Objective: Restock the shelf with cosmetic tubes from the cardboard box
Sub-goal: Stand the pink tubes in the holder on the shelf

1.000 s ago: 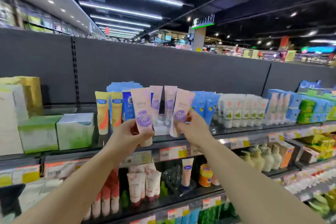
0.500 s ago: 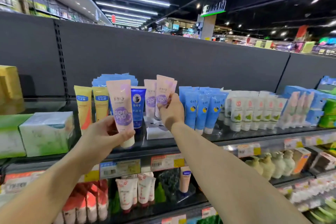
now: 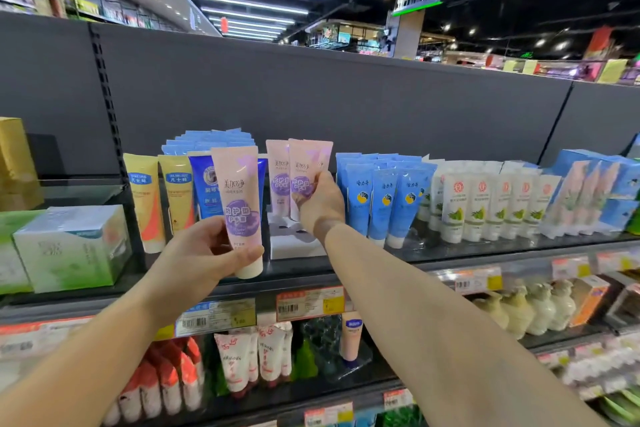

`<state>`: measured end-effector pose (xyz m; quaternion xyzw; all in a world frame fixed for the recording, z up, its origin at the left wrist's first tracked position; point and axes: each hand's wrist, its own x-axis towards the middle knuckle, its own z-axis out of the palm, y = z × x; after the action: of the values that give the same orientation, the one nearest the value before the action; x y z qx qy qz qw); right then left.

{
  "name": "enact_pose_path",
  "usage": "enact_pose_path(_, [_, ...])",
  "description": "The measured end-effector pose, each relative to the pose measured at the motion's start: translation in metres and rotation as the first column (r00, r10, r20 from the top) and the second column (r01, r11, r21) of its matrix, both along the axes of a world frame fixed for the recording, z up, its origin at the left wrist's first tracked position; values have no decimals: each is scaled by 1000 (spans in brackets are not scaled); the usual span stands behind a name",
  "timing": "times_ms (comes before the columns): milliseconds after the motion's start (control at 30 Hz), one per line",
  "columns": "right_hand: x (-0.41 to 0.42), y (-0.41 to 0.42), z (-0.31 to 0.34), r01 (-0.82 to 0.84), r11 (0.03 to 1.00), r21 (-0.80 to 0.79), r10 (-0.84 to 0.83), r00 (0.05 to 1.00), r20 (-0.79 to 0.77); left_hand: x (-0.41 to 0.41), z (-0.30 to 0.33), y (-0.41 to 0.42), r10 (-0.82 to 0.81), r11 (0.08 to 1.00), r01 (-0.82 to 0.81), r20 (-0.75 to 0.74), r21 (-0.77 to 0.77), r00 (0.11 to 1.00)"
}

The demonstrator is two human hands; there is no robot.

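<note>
Two pink plastic cosmetic tubes in hand at the top glass shelf (image 3: 485,253).

Left grip (image 3: 194,253) wrapped round one pink tube (image 3: 239,204), held short of the shelf edge; right grip (image 3: 320,201) pinching another (image 3: 304,170) beside a standing pink tube (image 3: 277,173), above the white slotted tray (image 3: 294,243), left of blue tubes (image 3: 381,201).

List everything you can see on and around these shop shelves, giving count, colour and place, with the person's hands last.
Pink tube: one, pink with purple label, held in front of the top shelf.
Pink tubes: at least two, same design, top shelf centre.
Yellow tubes: two, yellow-orange, top shelf left.
Dark blue tube: one, behind the held tube.
Light blue tubes: several, right of centre.
White tubes: row, white with green, further right.
Green boxes: two visible, far left.
Price labels: several, shelf edge.
Left hand: grips the pink tube.
Right hand: grips a shelf tube.
</note>
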<state>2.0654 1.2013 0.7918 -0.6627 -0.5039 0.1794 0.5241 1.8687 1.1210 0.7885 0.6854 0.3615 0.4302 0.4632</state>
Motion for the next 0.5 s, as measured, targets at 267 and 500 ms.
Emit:
enact_pose_path(267, [0,4,-5,9,998,-63,-6,999,50,1,-8,-3,-3,998,4,9,-64,1000])
enact_pose_path(500, [0,8,-6,61,995,-74,-53,994,99,1,-9,-3,12,998,-13,-13,-58,1000])
